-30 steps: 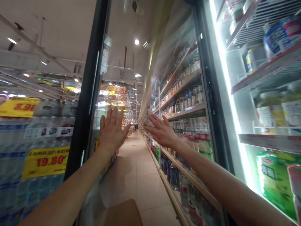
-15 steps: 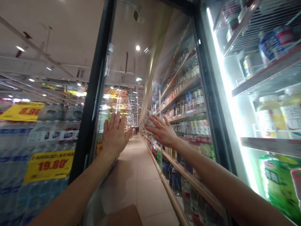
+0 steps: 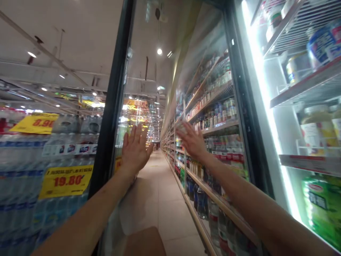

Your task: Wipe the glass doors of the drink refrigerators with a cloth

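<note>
Before me stands a glass door (image 3: 160, 81) with a dark frame, swung out from a lit drinks cooler. My left hand (image 3: 135, 151) lies flat against the glass, fingers stretched and holding nothing. Farther right, my right hand (image 3: 194, 142) is up at the same pane, somewhat blurred. Under its fingers is a pale, crumpled cloth (image 3: 181, 128) with faint dark marks, partly covered by the hand. Whether the cloth touches the glass is hard to make out.
Shelved bottles and cans (image 3: 213, 113) show in the glass. At right, the cooler's shelves (image 3: 306, 161) hold juice bottles and a green pack (image 3: 322, 199). Stacked water bottles (image 3: 23, 170) with yellow price signs (image 3: 66, 180) stand at left. A tiled floor (image 3: 149, 199) lies below.
My right hand has moved right across the pane with the cloth, its fingers now tilted more upward. The left hand stays flat. The whole view has shifted slightly.
</note>
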`<state>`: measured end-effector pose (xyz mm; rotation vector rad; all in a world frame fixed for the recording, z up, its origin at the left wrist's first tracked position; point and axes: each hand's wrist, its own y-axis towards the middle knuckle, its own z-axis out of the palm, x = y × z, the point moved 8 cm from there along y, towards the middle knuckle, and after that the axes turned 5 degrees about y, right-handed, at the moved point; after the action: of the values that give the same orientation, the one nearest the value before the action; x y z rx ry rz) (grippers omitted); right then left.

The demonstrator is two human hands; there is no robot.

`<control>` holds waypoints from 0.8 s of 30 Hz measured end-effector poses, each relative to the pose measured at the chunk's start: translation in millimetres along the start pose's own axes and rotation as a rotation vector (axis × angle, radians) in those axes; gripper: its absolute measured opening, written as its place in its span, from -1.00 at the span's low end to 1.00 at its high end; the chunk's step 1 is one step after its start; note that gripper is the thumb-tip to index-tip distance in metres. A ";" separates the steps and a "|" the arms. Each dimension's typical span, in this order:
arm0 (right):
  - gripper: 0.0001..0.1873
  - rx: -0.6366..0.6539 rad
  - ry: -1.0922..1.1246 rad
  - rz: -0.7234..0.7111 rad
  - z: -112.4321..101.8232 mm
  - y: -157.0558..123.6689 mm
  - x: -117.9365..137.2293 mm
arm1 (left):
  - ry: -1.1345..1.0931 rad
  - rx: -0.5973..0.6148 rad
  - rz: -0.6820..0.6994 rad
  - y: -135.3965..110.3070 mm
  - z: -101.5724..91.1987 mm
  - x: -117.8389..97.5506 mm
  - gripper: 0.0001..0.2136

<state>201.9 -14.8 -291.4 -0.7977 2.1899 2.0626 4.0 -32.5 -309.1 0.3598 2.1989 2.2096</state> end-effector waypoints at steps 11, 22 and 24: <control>-0.57 -0.078 -0.004 0.143 -3.7 -40.4 -24.9 | 0.019 0.021 -0.009 -0.8 0.4 0.0 -0.45; -0.58 0.051 0.040 -0.064 5.5 -73.2 0.5 | -0.020 0.007 -0.024 -2.7 -2.4 -0.6 -0.46; -0.57 -0.014 0.027 0.092 -1.2 -73.9 -23.4 | -0.025 0.022 -0.031 -2.9 -1.1 0.0 -0.46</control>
<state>250.6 -7.3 -351.2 -0.7441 2.2694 2.1230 3.3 -33.6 -312.0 0.3491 2.2023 2.1544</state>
